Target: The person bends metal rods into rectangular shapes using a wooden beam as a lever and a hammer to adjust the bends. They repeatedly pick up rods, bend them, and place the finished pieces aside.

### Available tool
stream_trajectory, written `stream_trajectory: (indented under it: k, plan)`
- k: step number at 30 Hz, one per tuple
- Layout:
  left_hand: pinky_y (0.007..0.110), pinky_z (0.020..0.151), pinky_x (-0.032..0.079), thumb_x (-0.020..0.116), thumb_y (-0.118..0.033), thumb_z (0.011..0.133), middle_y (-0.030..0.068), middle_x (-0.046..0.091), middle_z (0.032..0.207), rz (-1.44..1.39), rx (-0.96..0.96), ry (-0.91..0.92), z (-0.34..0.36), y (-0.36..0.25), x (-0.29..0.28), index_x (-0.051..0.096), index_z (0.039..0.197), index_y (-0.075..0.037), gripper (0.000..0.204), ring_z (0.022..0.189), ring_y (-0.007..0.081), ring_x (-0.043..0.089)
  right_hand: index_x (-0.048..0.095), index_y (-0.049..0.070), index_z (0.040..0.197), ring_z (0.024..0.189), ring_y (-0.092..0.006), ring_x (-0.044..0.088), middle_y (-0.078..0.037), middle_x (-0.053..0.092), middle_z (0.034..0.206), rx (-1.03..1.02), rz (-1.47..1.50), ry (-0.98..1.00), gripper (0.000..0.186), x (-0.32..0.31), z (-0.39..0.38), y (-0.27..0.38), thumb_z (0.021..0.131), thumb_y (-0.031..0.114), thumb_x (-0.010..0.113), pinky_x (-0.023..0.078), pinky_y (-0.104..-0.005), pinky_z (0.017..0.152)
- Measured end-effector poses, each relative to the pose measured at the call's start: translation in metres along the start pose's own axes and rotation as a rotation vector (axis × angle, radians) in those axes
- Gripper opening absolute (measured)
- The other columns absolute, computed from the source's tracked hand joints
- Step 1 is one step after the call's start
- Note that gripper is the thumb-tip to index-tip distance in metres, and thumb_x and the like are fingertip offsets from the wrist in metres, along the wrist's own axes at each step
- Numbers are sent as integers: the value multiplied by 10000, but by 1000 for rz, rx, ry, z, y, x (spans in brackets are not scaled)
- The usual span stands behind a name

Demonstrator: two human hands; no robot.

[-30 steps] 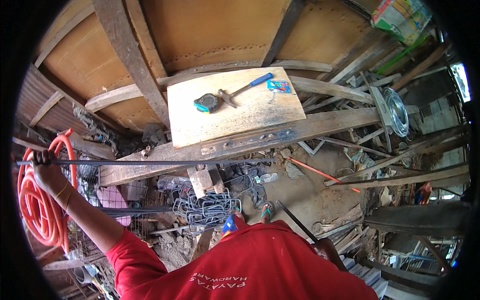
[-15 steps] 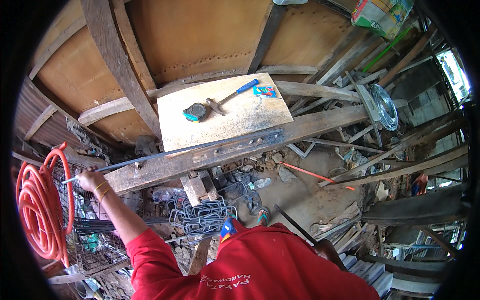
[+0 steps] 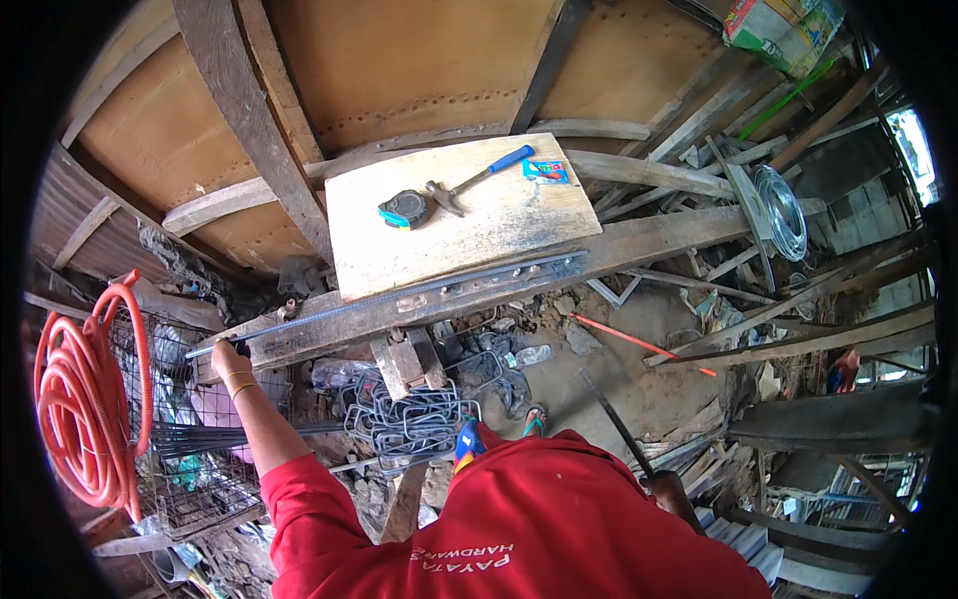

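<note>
My left hand (image 3: 228, 361) is shut on the near end of a long thin steel rod (image 3: 399, 297). The rod lies along the top of a rough wooden beam (image 3: 639, 240), reaching right to a metal fitting by the plywood board (image 3: 479, 235). A tape measure (image 3: 404, 210), a blue-handled hammer (image 3: 479, 180) and a small blue packet (image 3: 547, 170) rest on the board. My right hand (image 3: 671, 491), low and partly hidden behind my red-shirted shoulder, grips a dark metal bar (image 3: 614, 419) that slants up to the left.
A pile of bent steel stirrups (image 3: 414, 419) sits below the beam. An orange hose coil (image 3: 80, 399) hangs on a wire cage (image 3: 190, 449) at left. A wire coil (image 3: 783, 210), an orange stick (image 3: 639, 344) and scattered timber lie at right.
My left hand has swung the steel rod in from the left and laid it along the beam. The hand now sits at the beam's left end.
</note>
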State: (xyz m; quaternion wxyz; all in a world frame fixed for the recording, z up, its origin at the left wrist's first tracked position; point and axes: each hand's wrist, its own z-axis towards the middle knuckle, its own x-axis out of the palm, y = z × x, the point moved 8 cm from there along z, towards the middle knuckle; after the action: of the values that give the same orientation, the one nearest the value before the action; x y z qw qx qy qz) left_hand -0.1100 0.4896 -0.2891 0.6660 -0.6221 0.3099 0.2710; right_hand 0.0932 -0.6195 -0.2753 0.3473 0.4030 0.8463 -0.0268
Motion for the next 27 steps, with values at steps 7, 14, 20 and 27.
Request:
stream_trajectory:
  k: [7,14,20,27]
  plan:
    - [331,636,459,636,-278,988,41,613,805,-690,-149,-78,-62,-66,11,686,1075,-7,289,708,149,523,675,-25,790,615,-312,590,-176,623,678,-588,-203,-261,356,-54,-19,72,797,321,759,465,-451,613]
    - [435,889,527,716,-95,896,196,698,1051,-85,603,160,-234,-231,101,726,1027,-4,160,995,371,668,652,16,774,623,-407,599,-194,610,667,-746,-210,-385,367,-95,30,158,793,365,767,455,-485,596]
    - [439,926,519,746,-79,839,198,686,1085,71,575,268,-271,-250,134,736,1054,-30,220,1042,397,650,602,29,728,617,-401,606,-202,597,651,-863,-315,-392,384,-141,95,239,801,346,807,456,-482,566]
    - [361,886,538,780,-7,769,138,665,1078,30,528,269,-279,-247,163,726,1022,-40,261,1023,294,656,675,46,853,664,-421,645,-201,654,708,-883,-480,-304,447,-224,194,324,859,484,765,487,-484,594]
